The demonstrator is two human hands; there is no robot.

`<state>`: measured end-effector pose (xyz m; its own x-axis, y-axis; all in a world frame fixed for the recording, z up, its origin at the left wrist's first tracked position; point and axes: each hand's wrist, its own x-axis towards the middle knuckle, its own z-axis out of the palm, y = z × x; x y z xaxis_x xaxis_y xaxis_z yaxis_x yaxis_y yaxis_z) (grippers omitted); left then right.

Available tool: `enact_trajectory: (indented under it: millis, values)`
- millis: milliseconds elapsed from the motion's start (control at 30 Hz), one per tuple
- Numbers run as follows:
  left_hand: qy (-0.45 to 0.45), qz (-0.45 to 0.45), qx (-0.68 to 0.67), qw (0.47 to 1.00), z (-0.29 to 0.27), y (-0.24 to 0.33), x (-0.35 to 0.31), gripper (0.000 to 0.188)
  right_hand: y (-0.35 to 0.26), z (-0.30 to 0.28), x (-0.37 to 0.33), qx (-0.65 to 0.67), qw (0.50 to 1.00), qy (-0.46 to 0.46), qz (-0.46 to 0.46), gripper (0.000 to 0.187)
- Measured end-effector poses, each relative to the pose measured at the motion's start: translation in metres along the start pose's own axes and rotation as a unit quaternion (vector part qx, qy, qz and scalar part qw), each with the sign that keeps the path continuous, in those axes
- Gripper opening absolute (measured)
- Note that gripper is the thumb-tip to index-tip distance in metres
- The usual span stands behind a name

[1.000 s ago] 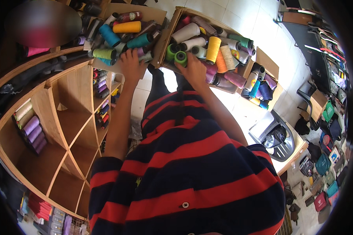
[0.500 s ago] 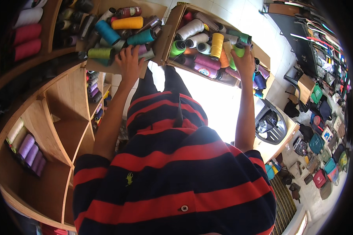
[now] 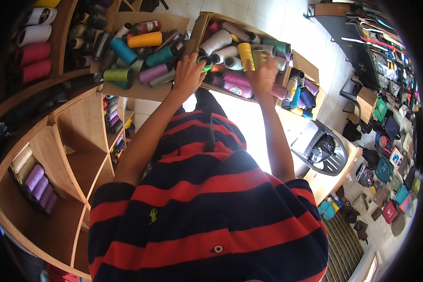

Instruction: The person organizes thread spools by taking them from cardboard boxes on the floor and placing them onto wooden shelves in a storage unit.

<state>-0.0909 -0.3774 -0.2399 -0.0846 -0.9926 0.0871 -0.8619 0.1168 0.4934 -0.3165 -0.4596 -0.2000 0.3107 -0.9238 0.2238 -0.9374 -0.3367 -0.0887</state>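
My left hand point(image 3: 189, 75) reaches over the near left edge of the cardboard box point(image 3: 198, 38), its fingers curled on a bright green thread spool point(image 3: 205, 63). Over the middle of the same box is my right hand point(image 3: 264, 75), somewhat blurred. Its fingers close around a lime green thread spool point(image 3: 257, 55), which they partly hide. A yellow thread spool point(image 3: 245, 56) stands right beside those fingers. Grey, white, purple and pink spools lie jumbled around both hands. Just left of my left hand, a purple spool point(image 3: 153, 73) lies on another opened carton.
The second carton point(image 3: 176, 22) holds teal, orange and olive spools. Wooden shelving point(image 3: 80, 113) with compartments curves along the left, some holding spools. A small carton of blue and purple spools point(image 3: 307, 97) sits right of the box. A black chair point(image 3: 331, 157) stands at the right.
My left hand has moved right, from the left carton to the green spool in the box. My right hand has shifted left with the lime green spool. The view has shifted slightly.
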Motion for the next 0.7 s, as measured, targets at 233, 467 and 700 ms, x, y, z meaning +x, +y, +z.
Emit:
enact_trajectory:
  millis: [233,467,700]
  values:
    - [-0.007,-0.009,-0.036,0.999,0.006,0.006,-0.008,0.031,-0.043,0.033,0.023,0.029,0.962,-0.153,-0.225,0.044]
    - [0.137,-0.143,-0.179,0.964,-0.036,0.017,-0.007,0.031,-0.005,0.028,0.046,0.25,0.964,-0.065,-0.058,0.041]
    - [0.246,-0.254,-0.344,0.87,-0.057,0.02,0.04,0.03,0.042,0.011,0.05,0.469,0.865,0.036,0.175,0.035]
